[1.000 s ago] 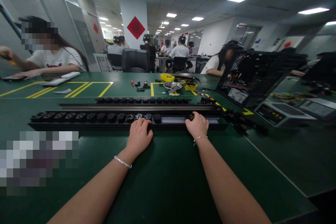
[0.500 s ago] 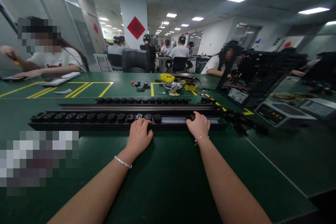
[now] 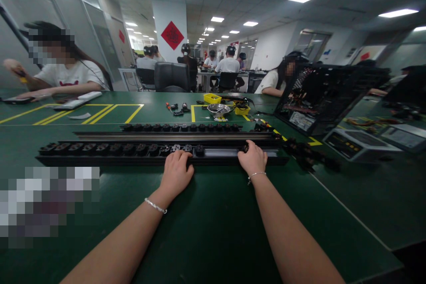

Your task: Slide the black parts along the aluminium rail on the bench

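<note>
head view, left grip (image 3: 175,174) half-open, palm down on rail (image 3: 100,154), right grip (image 3: 253,159) pinching socket (image 3: 245,147)

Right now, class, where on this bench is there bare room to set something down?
Bare mat lies in front of the strip, between the left hand and right hand, and right of the latter. Crowded behind the strip: bowl, yellow trays, case.

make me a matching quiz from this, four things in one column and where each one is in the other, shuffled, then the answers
1 left hand
2 right hand
3 metal bowl
4 open computer case

a beside the yellow bin
b on the long black strip's row of sockets
c on the strip's bare silver stretch
d far right of the view

Pairs: 1-b, 2-c, 3-a, 4-d
</note>
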